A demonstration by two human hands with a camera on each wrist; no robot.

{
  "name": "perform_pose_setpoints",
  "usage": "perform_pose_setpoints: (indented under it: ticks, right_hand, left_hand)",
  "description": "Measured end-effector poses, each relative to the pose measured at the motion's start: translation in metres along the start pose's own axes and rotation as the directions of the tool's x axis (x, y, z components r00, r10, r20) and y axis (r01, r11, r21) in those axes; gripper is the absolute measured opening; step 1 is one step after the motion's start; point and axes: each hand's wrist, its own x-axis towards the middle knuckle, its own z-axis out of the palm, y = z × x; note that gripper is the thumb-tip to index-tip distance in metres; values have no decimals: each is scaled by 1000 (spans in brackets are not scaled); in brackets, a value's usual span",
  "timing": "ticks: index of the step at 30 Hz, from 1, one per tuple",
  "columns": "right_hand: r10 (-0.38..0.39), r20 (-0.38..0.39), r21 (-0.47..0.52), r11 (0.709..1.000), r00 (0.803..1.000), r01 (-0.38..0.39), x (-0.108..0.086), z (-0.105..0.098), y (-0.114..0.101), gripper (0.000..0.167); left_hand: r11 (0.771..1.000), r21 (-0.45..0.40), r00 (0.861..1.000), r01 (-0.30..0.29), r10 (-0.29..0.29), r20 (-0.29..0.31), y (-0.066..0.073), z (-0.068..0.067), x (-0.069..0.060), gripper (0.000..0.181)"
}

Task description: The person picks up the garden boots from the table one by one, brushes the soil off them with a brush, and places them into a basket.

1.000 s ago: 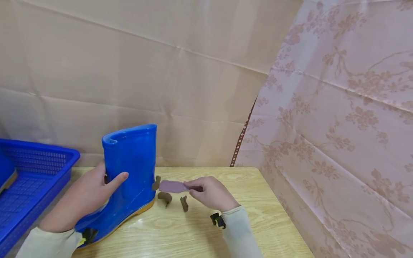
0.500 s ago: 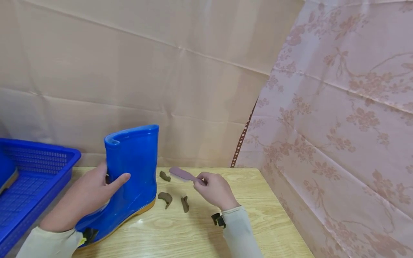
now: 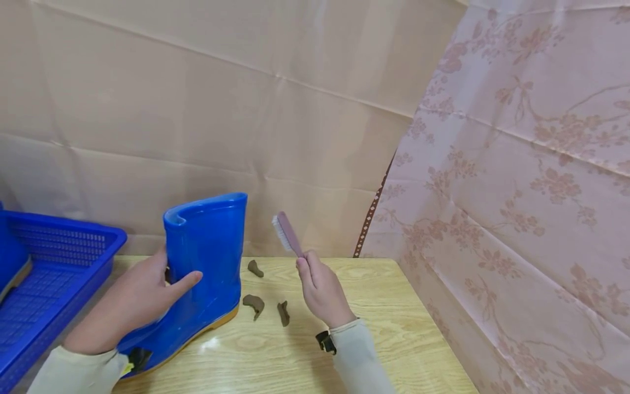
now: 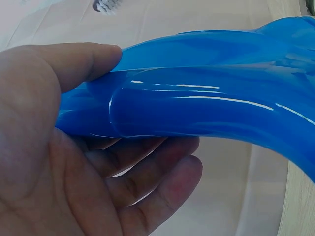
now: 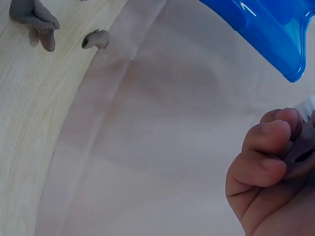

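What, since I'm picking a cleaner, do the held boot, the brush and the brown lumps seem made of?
Boot: probably rubber or PVC, glossy, given its sharp highlights.
Brush: likely plastic, matt, its mauve even and grainless; white bristles look synthetic, though unclear.
Brown lumps: perhaps clay or mud, dull, with soft, irregular edges.

And the left hand (image 3: 143,290) has its fingers lost behind the blue boot (image 3: 211,246) in the head view; that arm's sleeve (image 3: 81,372) partly covers the toe; over in the right hand (image 3: 322,293), the handle of the brush (image 3: 287,232) vanishes into the grip, the right wrist view cropping both; beyond the left hand, the picture's edge slices the basket (image 3: 110,241) and the blue thing (image 3: 12,251) inside; between the hands, what the brown lumps (image 3: 253,305) are, no telling
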Motion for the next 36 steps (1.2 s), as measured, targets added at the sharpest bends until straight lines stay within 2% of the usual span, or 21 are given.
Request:
perform_pose_setpoints:
  ticks: [6, 12, 16, 20, 24, 27, 30, 36]
  right_hand:
    - [4, 22, -14, 1000, 1000, -4, -1, 4, -2, 23]
    - [59, 47, -12, 998, 997, -58, -3, 4, -4, 26]
    - [96, -2, -4, 995, 995, -96, -4, 0, -3, 30]
    - [102, -28, -2, 995, 994, -102, -2, -3, -2, 31]
    - [103, -28, -3, 995, 994, -103, 1, -5, -1, 30]
    - [117, -42, -8, 993, 992, -118, 1, -6, 0, 31]
    - [135, -52, -6, 991, 990, -135, 2, -8, 0, 31]
    - [153, -35, 11, 988, 988, -152, 1, -9, 2, 28]
  left_hand:
    - [1000, -4, 1000, -6, 6, 5, -1, 0, 0, 101]
    - [999, -12, 999, 30, -30, 27, 1, -2, 0, 107]
    - [995, -31, 995, 94, -93, 28, 5, 0, 2, 98]
    - [989, -59, 990, 137, -138, -2, 8, 2, 3, 81]
    - [990, -116, 997, 74, -77, -21, 9, 1, 4, 67]
    - [984, -176, 1000, -3, 4, 8, 8, -4, 7, 68]
    - [973, -227, 997, -50, 60, 37, 6, -7, 10, 70]
    - [956, -279, 995, -90, 97, 10, -5, -1, 12, 66]
